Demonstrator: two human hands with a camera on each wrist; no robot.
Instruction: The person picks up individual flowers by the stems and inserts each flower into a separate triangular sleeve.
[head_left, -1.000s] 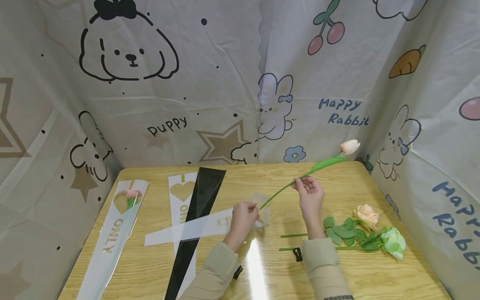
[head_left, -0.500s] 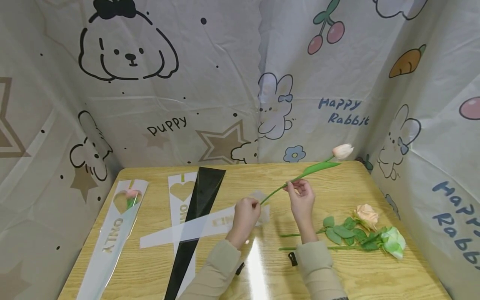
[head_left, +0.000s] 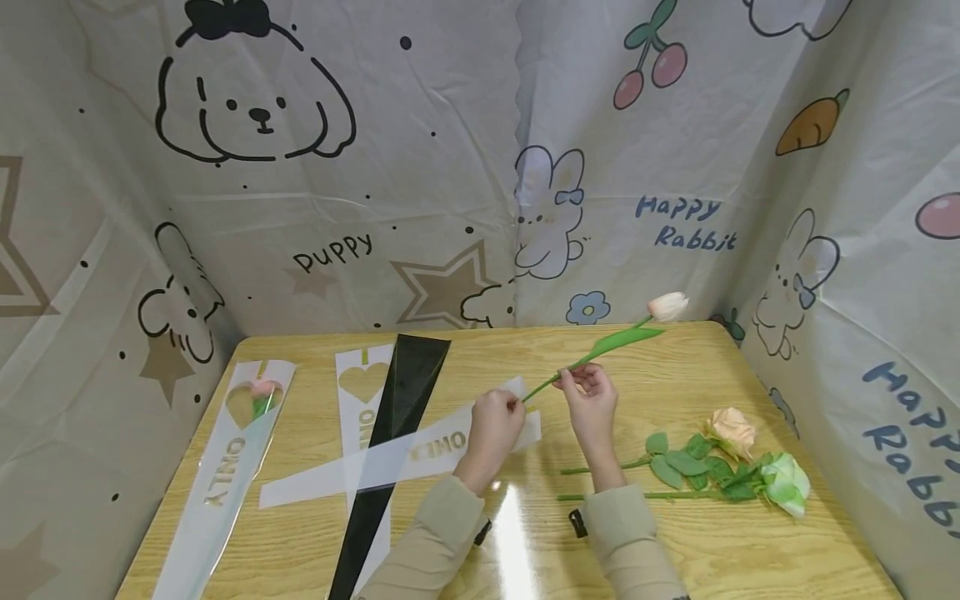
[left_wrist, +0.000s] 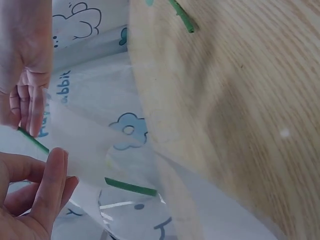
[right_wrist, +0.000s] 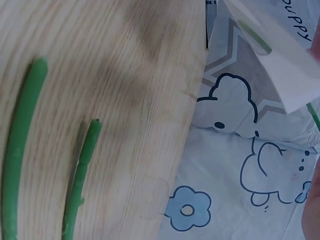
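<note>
Pale pink tulip (head_left: 615, 338) slants above the desk (head_left: 750, 558), its bloom up and away to the right, its bare stem end down at the hands. Behind everything hangs a white cloth (head_left: 442, 183) printed with rabbits, a puppy, stars and cherries. On the wooden desk, the far-left white sleeve (head_left: 225, 467) bears a gold "ONLY" and shows a pink bloom (head_left: 264, 387) through its heart-shaped window. Further right, a black sleeve (head_left: 412, 383) lies aslant over a second white sleeve (head_left: 365, 383) with a gold heart. Held sleeve (head_left: 405, 454), translucent with gold lettering, crosses over both. Right of the hands, a peach rose (head_left: 732, 429) and a pale green rose (head_left: 785, 483) lie side by side on the desk, stems pointing left.

The left hand (head_left: 491, 433) pinches the held sleeve near its wider end, beside the stem. The right hand (head_left: 591, 408) pinches the stem below the leaf between thumb and forefinger, its other fingers loosely bent. In the left wrist view the stem's tip shows through the clear film, probably inside the sleeve, though the film makes it hard to tell inside from behind.
</note>
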